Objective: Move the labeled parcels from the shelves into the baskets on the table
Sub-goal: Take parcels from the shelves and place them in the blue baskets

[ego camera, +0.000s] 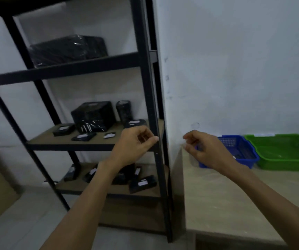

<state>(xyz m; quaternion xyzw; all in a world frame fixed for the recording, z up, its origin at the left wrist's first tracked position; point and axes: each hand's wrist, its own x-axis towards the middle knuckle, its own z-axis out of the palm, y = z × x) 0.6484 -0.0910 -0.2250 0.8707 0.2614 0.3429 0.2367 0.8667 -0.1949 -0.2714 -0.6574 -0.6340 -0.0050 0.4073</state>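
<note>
I see the flat black white-labelled parcel lying crosswise on the middle wooden shelf just beyond the left hand (the right hand sits farther off), both loosely curled, apparently empty.

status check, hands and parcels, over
Left hand and right hand empty, fingers loosely curled. Labeled parcels on the shelves, none held. Blue basket and green basket on table at right. Shelf post right by left hand.

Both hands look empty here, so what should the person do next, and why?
Probably reach the left hand forward to the labeled parcel at the right end of the middle shelf: the hand looks empty, that parcel lies just beyond it, and the blue basket stands close by on the table.
</note>
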